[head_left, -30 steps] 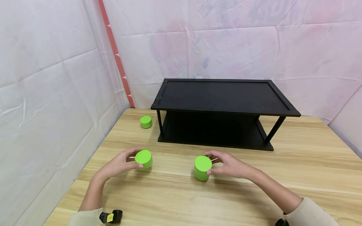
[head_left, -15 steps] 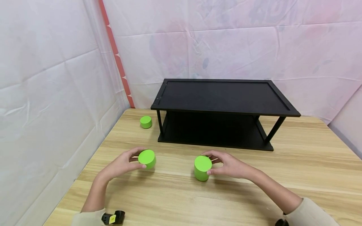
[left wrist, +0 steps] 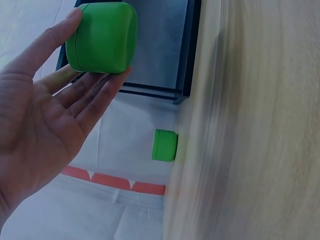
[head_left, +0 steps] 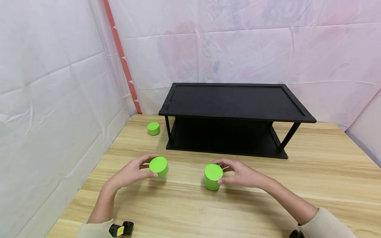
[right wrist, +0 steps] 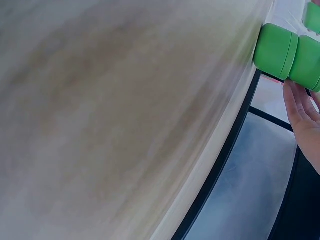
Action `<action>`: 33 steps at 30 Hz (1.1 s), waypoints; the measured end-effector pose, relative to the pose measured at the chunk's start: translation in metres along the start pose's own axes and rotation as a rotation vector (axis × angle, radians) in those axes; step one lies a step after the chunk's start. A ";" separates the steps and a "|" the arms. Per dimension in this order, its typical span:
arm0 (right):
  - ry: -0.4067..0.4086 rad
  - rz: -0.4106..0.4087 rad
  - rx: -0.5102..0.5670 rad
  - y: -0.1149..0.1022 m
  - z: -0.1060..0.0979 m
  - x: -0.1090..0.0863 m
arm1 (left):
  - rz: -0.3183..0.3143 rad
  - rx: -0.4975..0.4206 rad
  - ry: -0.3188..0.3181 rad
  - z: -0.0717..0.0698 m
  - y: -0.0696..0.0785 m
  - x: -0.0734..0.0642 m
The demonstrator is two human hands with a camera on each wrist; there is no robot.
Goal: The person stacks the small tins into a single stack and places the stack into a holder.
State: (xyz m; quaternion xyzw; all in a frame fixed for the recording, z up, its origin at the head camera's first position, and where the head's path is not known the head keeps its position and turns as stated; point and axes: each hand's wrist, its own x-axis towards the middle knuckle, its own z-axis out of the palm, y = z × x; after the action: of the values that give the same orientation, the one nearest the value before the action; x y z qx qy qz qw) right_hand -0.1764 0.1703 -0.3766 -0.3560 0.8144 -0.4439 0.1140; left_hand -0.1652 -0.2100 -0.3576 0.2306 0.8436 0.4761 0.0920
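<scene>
In the head view my left hand (head_left: 132, 172) grips a small round green container (head_left: 159, 166) by its sides, thumb at the front, fingers behind. The left wrist view shows that container (left wrist: 102, 37) held above the table, a lid seam near one end. To the right, my right hand (head_left: 239, 173) holds a taller green cylinder (head_left: 212, 178) standing on the table. From the right wrist view it is two stacked green containers: the lower one (right wrist: 274, 51) sits on the table, and the fingers reach the upper one (right wrist: 306, 60). A gap separates the two hands' containers.
A third green container (head_left: 153, 128) stands at the back left of the wooden table (head_left: 190, 211). Beside it is a black two-level rack (head_left: 235, 100) with slanted-looking posts. White cloth (head_left: 59, 82) hangs along the left and back edges.
My left hand has shifted to the right with its container, narrowing the gap to the stack. The right hand and the stacked containers stay in place.
</scene>
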 end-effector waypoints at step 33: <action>-0.005 0.008 -0.007 -0.001 -0.001 0.000 | 0.018 -0.017 0.024 0.021 0.021 0.008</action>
State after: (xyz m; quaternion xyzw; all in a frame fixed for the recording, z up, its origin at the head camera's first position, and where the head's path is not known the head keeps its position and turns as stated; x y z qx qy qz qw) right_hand -0.1764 0.1709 -0.3756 -0.3541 0.8170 -0.4398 0.1167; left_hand -0.1583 -0.1810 -0.3503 0.2316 0.8386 0.4867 0.0797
